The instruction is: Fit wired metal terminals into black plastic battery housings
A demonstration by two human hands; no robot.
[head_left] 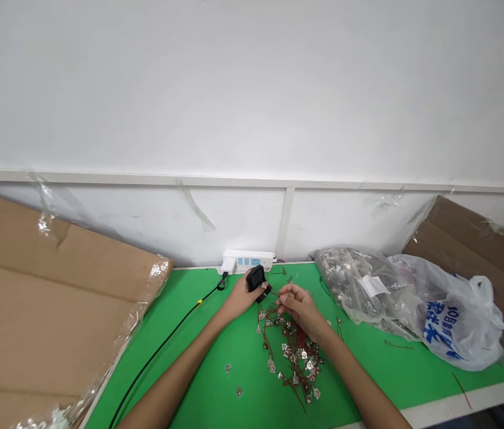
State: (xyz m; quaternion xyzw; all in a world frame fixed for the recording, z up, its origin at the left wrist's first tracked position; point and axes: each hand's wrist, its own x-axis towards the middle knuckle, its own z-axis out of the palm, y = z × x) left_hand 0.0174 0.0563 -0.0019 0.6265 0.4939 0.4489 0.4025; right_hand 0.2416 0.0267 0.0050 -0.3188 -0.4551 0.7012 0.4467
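The black handheld device (255, 277) sits near the green worktop's (216, 357) far edge, its long axis running far-to-near and its lower end tipped toward the right. The left hand (239, 298) is clamped around it. The right hand (299, 305) pinches a red wire (274, 294) at that lower end. A pile of wired metal terminals (294, 354) lies just nearer, and a power strip (248, 261) lies behind.

Power strip (248, 261): white; at the far edge of my green table (198, 369), about midway
Black cable (167, 339): from the strip's left end; runs to the near left corner
Cardboard (33, 286): film-wrapped sheet along the left edge; another (479, 238) at the far right corner
Clear bag (359, 283): metal parts; far edge, right of middle
White bag (453, 322): blue print; touching the clear bag, near the right edge
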